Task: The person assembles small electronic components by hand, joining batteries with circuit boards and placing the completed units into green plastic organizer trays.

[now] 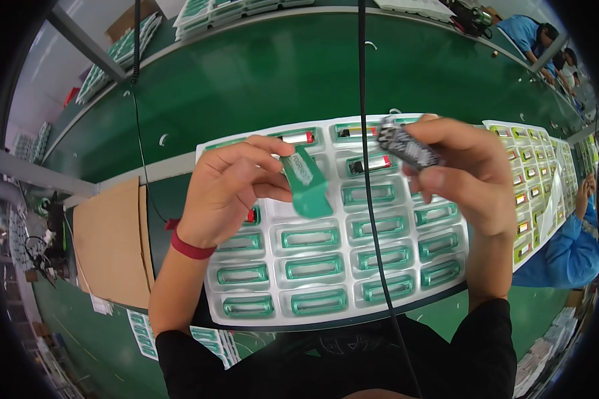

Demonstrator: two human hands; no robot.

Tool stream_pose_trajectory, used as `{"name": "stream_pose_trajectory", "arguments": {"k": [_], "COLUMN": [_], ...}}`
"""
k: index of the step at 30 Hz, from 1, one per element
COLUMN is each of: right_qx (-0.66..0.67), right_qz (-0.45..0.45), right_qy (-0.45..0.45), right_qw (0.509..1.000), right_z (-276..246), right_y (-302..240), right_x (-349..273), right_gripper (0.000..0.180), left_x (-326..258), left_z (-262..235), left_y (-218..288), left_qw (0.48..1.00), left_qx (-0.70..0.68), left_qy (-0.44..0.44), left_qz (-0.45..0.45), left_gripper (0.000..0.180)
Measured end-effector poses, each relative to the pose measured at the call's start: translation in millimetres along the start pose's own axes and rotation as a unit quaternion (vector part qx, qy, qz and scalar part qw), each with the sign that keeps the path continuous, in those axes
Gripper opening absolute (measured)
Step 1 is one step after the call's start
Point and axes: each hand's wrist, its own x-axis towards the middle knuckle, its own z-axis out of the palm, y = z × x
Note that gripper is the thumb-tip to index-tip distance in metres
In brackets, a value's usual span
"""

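Note:
My left hand (229, 179) pinches a green plastic shell (306, 179) with pale printing, its lower end flared. Across from it, my right hand (462, 166) grips a small black rectangular piece (409, 145) with a white pattern, slightly blurred. The two pieces are apart, both held over a white moulded tray (271, 256). Rows of green oblong frames (315, 268) lie in its pockets. Several far pockets also hold a slim red-ended part (373, 164) inside the frame. My hands hide some of the pockets.
A black cord (373, 226) hangs down in front of the tray. Brown cardboard (110, 239) is at the left. Another tray with yellow-green parts (527, 193) lies at the right, near a person in blue (559, 253). Stacked trays (213, 20) stand beyond the green table (246, 80).

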Motion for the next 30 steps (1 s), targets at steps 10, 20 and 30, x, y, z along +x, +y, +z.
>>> {"name": "stream_pose_trajectory", "arguments": {"k": [10, 20, 30], "right_qx": [0.108, 0.166, 0.042], "right_qz": [0.089, 0.091, 0.015], "right_qy": [-0.065, -0.028, 0.075], "right_qw": [0.988, 0.982, 0.996], "right_z": [31, 19, 27], "right_y": [38, 33, 37], "right_x": [7, 7, 5], "right_gripper": [0.026, 0.036, 0.029], "left_x": [9, 0, -2], "left_z": [29, 31, 27], "left_y": [-14, -1, -4], "left_qw": [0.995, 0.980, 0.992], "left_qx": [0.024, -0.181, 0.088], "left_qy": [0.084, 0.012, -0.020], "left_qz": [-0.052, -0.081, 0.086], "left_gripper": [0.040, 0.054, 0.049]}}
